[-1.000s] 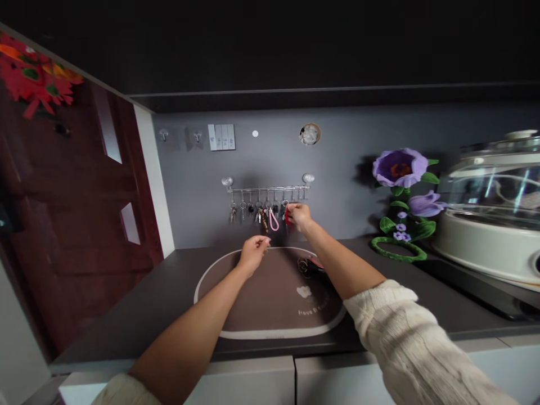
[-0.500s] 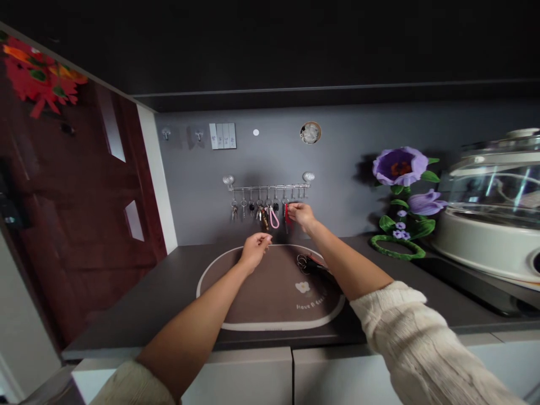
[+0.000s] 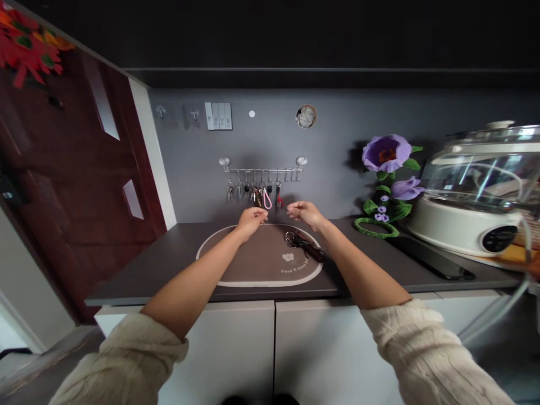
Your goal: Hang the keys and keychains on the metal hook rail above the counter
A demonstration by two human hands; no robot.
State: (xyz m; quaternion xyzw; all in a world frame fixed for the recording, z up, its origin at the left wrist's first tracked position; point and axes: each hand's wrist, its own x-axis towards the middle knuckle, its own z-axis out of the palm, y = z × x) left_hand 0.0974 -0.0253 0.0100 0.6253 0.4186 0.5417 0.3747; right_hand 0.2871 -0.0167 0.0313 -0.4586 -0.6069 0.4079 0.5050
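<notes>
My left hand hovers over the back edge of a brown oval mat, its fingers curled in with nothing visible in them. My right hand floats beside it, fingers loosely apart and empty. Just above both hands a metal hook rail on the grey wall carries several key bunches, among them a pink loop and a red-tagged key. A dark key bunch with rings lies on the mat below my right wrist.
A dark red door stands at the left. Purple fabric flowers lean on the wall to the right. A white cooker with a glass lid and a black phone sit on the dark counter. White cabinet fronts lie below.
My right hand let go of the red-tagged key, which now hangs on the rail, and dropped down toward the mat. The view pulled back and tilted lower. My left hand barely moved.
</notes>
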